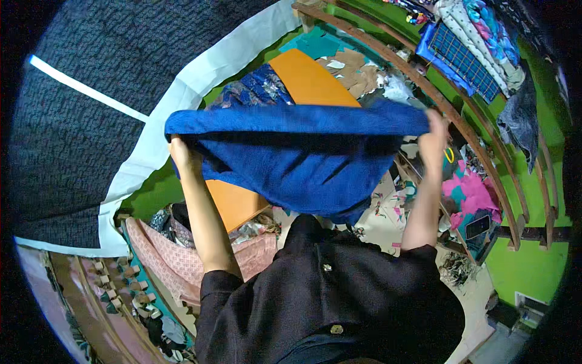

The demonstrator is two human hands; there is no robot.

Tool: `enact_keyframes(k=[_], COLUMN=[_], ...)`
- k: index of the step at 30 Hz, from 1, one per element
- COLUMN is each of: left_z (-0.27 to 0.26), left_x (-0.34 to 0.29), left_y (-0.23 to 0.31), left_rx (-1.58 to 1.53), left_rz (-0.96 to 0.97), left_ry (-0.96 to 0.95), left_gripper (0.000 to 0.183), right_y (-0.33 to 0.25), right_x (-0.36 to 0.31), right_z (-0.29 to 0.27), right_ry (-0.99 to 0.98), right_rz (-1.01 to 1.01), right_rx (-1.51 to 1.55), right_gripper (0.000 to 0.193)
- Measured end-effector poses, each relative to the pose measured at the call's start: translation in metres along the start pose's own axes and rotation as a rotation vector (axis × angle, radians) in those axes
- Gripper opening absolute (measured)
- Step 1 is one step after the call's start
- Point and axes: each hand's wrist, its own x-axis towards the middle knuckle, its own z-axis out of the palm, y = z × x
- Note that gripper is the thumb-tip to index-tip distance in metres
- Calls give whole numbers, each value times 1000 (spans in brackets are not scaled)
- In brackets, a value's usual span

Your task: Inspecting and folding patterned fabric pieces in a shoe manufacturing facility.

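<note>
A blue cloth (pixel 297 161) stretches between my two hands, its upper edge folded over in a thick band and the rest hanging loose below. My left hand (pixel 183 156) grips the left end of that band. At the right end, my right hand (pixel 431 141) is closed on the cloth, slightly blurred by motion. Behind and under the cloth lies an orange board or panel (pixel 312 79), with a dark blue patterned fabric (pixel 257 88) beside it. The cloth hides much of what lies beneath.
Wooden rails (pixel 424 85) curve along the right, with folded fabrics (pixel 470 57) over them. Pink scraps (pixel 473 194) and a phone (pixel 478 227) lie at right. A pink patterned cloth (pixel 163 249) drapes at lower left. A dark curtain (pixel 121 60) with white border fills the upper left.
</note>
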Motion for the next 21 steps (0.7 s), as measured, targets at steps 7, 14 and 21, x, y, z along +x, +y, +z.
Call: enact_keyframes(k=[7, 14, 21], left_z=[31, 103, 57], left_x=[7, 27, 92], left_y=[-73, -47, -46], left_rx=[298, -3, 1353], left_rz=[-550, -368, 332], left_ry=[-206, -447, -885], left_gripper=[48, 50, 45], right_y=[73, -5, 28], right_x=[29, 58, 55], right_z=[-15, -42, -70], right_ry=[-263, 340, 13], right_rz=[64, -247, -290], right_rx=[-427, 220, -627], right_gripper=[48, 31, 25])
